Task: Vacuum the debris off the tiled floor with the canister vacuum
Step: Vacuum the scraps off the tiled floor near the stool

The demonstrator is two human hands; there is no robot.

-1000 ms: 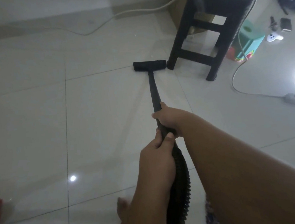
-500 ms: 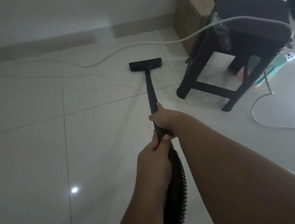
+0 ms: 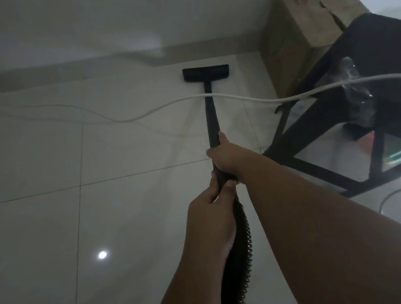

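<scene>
I hold the black vacuum wand [image 3: 211, 117] with both hands, one behind the other. My right hand [image 3: 226, 158] is the forward one. Its fingers [image 3: 210, 154] are wrapped round the wand from the right side, and the thumb lies along the top of the tube. My left hand [image 3: 212, 215] sits just behind it, touching it, and is curled round the spot where the wand meets the ribbed black hose [image 3: 243, 247]. The thumb presses on top there. The hose runs back from under my left palm, between my forearms, towards the bottom edge of the view.

The wand reaches straight ahead of me across the tiled floor [image 3: 38, 166]. Its flat black floor nozzle [image 3: 206, 73] lies on the tiles near the foot of the wall, and to the left of a cardboard box [image 3: 300, 29] that stands against the wall.

A white cable [image 3: 142, 113] snakes over the floor from the left and crosses the line of the wand between the nozzle and my right hand. I cannot tell which lies on top. From there it rises to the right over a black stool [image 3: 337, 115], which stands in front of the box and to the right of my right arm. A small bright spot of reflected light [image 3: 102, 255] shines on a tile to the left of my left forearm.
</scene>
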